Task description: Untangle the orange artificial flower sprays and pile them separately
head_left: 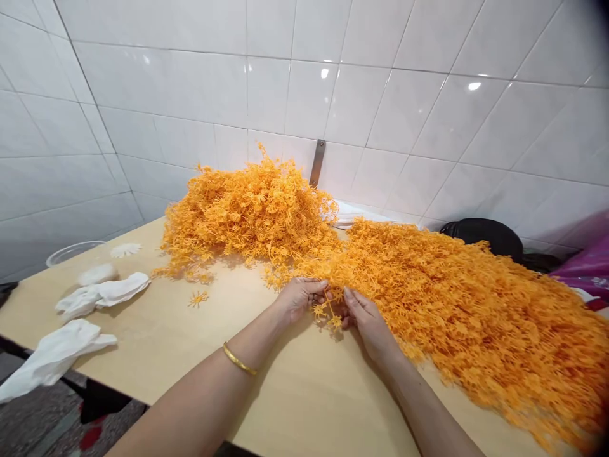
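Both hands are at the middle of the table, close together at the edge of the orange plastic pieces. My left hand (299, 299), below a gold bangle (238, 358), pinches an orange plastic flower sprig (328, 310) with thin stems and star-shaped ends. On the other side of it, my right hand (365, 318) has its thumb and fingers closed at the sprig; exactly what part lies between them is hidden. A tall heap of orange sprigs (252, 209) rises behind my left hand. A wider, flatter heap (476, 311) spreads from my right hand to the right edge.
White cloth gloves (57, 355) lie at the table's left edge, near a round white object (98, 274) and a clear round rim (76, 252). One loose orange piece (198, 298) sits apart. Behind are a black rounded object (485, 236), purple fabric (587, 263) and a tiled wall (190, 82).
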Demonstrator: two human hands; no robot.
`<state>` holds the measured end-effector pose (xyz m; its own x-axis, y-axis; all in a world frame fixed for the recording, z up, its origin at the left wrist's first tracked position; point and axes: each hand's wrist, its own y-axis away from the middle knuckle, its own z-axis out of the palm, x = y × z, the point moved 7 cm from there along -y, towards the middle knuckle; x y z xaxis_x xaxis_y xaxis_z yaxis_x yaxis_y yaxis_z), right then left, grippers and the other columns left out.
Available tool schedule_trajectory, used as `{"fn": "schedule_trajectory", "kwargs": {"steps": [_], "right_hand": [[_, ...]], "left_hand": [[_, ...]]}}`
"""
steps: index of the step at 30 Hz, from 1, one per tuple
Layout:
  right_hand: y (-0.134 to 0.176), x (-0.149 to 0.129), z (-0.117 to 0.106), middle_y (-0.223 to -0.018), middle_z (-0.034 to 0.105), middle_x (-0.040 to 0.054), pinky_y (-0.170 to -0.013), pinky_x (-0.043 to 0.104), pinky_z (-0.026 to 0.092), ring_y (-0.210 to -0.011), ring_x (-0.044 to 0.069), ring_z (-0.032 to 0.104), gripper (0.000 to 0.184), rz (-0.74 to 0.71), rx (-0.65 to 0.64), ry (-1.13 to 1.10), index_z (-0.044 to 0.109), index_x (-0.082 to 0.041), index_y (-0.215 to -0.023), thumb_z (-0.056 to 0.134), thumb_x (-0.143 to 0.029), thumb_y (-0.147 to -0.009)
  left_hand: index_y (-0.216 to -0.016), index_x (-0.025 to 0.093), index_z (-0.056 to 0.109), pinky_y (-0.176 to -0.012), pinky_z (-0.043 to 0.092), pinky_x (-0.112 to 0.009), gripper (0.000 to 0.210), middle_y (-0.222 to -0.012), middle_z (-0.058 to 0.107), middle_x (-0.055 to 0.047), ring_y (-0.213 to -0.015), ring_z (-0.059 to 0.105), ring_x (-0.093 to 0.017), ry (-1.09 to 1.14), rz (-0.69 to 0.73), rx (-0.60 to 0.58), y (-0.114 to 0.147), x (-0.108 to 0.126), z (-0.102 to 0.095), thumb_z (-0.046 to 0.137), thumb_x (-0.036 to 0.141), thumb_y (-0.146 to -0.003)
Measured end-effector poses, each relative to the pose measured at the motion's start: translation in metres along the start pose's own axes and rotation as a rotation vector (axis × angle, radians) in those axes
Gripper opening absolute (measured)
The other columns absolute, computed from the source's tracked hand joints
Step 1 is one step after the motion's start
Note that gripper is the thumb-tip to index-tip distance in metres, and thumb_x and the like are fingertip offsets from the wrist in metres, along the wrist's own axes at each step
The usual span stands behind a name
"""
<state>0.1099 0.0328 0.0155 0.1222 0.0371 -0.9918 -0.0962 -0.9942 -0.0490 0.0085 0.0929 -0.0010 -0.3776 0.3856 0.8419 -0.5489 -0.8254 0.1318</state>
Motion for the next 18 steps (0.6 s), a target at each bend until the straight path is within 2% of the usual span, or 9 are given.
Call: {"fn": "schedule_trajectory", "kwargs": {"steps": [3,6,12,18], "right_hand": [[0.001,0.0065,-0.0036,-0.075,0.048,-0.0006,-0.052,0.022,0.042,-0.064,0.012,0.053,0.03,0.031,0.022,-0.201,0.048,-0.02,-0.085,0.05,-0.048,-0.075],[0.0024,0.0091,-0.0059,-0.085,0.049,-0.0001,-0.056,0.024,0.045,-0.066,0.012,0.054,0.033,0.033,0.012,-0.263,0.044,-0.023,-0.098,0.052,-0.045,-0.075],[0.0006,0.0092,-0.0068,-0.083,0.054,0.0013,-0.057,0.024,0.045,-0.061,0.01,0.053,0.03,0.018,-0.05,-0.171,0.05,-0.019,-0.084,0.054,-0.045,-0.072],[-0.0012,0.0087,-0.0037,-0.079,0.057,0.0024,-0.056,0.023,0.044,-0.064,0.011,0.053,0.036,0.049,-0.048,-0.12,0.053,-0.015,-0.087,0.064,-0.042,-0.064]], "left_hand": [[-0.064,0.008,0.063,-0.052,0.04,-0.019,0.008,-0.058,0.06,-0.006,-0.05,0.052,-0.008,-0.061,-0.022,-0.004,-0.0015,-0.0039,0.0004,0.064,0.016,-0.063],[-0.063,0.009,0.063,-0.047,0.037,-0.02,0.01,-0.053,0.058,-0.004,-0.046,0.05,-0.009,-0.137,-0.024,-0.023,-0.0003,-0.0057,0.0024,0.065,0.019,-0.062],[-0.052,0.009,0.059,-0.045,0.035,-0.021,0.014,-0.049,0.056,-0.004,-0.041,0.046,-0.007,-0.229,0.001,0.01,0.0023,-0.005,0.0037,0.064,0.018,-0.061],[-0.056,0.009,0.061,-0.049,0.037,-0.021,0.004,-0.05,0.058,-0.005,-0.043,0.048,-0.007,-0.227,-0.008,0.03,0.0024,-0.0047,0.0053,0.063,0.011,-0.058]]}}
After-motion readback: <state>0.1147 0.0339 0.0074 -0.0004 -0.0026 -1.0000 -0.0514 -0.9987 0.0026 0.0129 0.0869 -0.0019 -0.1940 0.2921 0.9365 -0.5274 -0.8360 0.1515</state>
